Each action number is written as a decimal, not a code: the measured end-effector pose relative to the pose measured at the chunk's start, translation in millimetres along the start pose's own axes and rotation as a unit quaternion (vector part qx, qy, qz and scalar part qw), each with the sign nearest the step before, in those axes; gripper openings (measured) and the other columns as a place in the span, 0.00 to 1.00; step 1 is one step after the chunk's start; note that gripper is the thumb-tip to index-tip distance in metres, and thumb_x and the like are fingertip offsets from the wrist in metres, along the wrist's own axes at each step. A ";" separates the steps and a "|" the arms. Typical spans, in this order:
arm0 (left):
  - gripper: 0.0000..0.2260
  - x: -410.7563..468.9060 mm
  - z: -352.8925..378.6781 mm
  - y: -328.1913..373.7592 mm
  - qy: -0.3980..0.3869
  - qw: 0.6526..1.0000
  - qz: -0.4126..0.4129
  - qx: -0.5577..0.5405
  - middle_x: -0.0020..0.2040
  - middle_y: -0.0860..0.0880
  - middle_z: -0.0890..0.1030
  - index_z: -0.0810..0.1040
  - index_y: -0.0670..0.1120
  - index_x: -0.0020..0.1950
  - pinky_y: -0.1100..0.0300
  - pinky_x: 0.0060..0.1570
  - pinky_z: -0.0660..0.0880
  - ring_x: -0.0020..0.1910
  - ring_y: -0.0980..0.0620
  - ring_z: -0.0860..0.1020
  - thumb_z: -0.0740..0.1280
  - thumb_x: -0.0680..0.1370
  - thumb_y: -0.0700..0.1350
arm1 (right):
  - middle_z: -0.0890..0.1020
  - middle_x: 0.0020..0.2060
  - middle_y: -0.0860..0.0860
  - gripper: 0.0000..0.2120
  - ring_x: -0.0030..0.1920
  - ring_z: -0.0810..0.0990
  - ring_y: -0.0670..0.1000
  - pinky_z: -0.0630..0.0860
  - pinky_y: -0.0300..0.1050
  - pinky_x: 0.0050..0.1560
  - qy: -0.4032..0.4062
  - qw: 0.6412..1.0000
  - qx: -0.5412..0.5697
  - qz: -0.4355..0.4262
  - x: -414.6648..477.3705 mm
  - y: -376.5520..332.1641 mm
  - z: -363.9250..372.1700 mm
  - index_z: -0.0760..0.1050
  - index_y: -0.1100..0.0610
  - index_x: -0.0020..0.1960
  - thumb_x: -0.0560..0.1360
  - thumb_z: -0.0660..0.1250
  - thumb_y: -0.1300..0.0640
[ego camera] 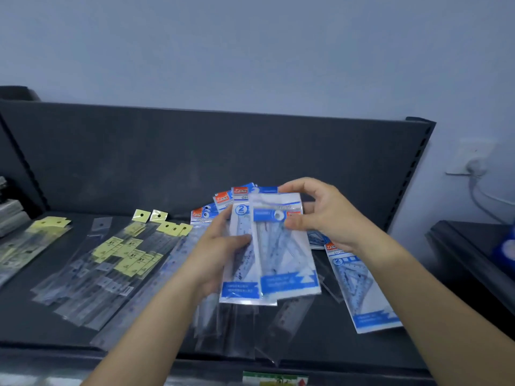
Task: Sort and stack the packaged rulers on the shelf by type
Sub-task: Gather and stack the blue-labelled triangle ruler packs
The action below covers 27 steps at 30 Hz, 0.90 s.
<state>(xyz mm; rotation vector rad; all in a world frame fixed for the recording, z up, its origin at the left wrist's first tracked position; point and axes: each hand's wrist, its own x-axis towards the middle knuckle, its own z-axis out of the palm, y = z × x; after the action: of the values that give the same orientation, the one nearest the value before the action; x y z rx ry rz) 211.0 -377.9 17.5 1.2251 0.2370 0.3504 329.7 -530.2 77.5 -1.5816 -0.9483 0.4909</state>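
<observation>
Left hand grips a fanned stack of blue set-square packs, thumb pressed on its face, above the shelf centre. Right hand pinches the front pack at its top. Yellow-labelled ruler packs lie toward the shelf's left end.

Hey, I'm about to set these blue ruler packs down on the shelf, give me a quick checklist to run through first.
1. Left hand grips the fan of blue packs: ok.
2. Right hand pinches the front pack near its top: ok.
3. Held packs squared into one stack: not ok, fanned out.
4. All held packs same type: cannot tell, rear ones partly hidden.
5. Matching loose blue pack lies on the shelf at right: ok.
</observation>
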 end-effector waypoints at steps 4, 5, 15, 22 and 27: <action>0.19 -3.6 20.4 -6.7 -0.001 0.998 0.012 0.062 0.61 0.54 0.80 0.74 0.58 0.64 0.52 0.64 0.71 0.60 0.54 0.78 0.60 0.80 0.37 | 0.76 0.54 0.50 0.16 0.38 0.77 0.58 0.75 0.36 0.36 0.068 0.979 -0.190 -0.002 -7.0 22.5 -3.7 0.80 0.50 0.48 0.66 0.76 0.67; 0.15 -4.7 26.0 -9.3 0.005 0.996 0.029 0.081 0.61 0.60 0.78 0.73 0.61 0.62 0.61 0.64 0.69 0.59 0.63 0.75 0.60 0.81 0.43 | 0.76 0.53 0.51 0.15 0.36 0.75 0.54 0.72 0.34 0.35 0.092 0.976 -0.196 0.002 -8.8 27.1 -3.9 0.80 0.51 0.48 0.66 0.77 0.65; 0.41 -1.2 45.0 -31.5 -0.041 0.958 0.082 0.272 0.66 0.57 0.68 0.61 0.63 0.71 0.47 0.65 0.71 0.66 0.56 0.70 0.77 0.64 0.44 | 0.77 0.46 0.47 0.13 0.39 0.77 0.42 0.75 0.35 0.43 0.144 0.950 -0.274 -0.025 -34.6 39.7 -25.9 0.81 0.57 0.52 0.68 0.76 0.59; 0.42 -2.0 72.6 -33.0 -0.123 0.935 0.108 0.315 0.69 0.62 0.62 0.52 0.66 0.71 0.68 0.68 0.61 0.66 0.71 0.62 0.71 0.72 0.34 | 0.79 0.48 0.53 0.19 0.45 0.82 0.51 0.81 0.45 0.44 0.289 0.948 -0.020 0.135 -44.4 40.8 -53.7 0.69 0.53 0.61 0.73 0.72 0.54; 0.41 7.4 104.5 -34.2 -0.122 0.974 0.097 0.161 0.57 0.74 0.74 0.49 0.68 0.69 0.66 0.54 0.75 0.59 0.70 0.74 0.61 0.75 0.27 | 0.84 0.52 0.52 0.10 0.51 0.83 0.54 0.80 0.51 0.52 0.136 0.967 0.063 0.206 -64.1 33.2 -57.8 0.76 0.55 0.59 0.78 0.65 0.54</action>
<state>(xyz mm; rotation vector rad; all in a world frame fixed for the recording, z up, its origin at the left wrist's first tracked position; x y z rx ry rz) 260.3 -476.4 19.2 1.6046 -0.0428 0.3344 346.0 -616.3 48.0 -1.6810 -0.3707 0.5890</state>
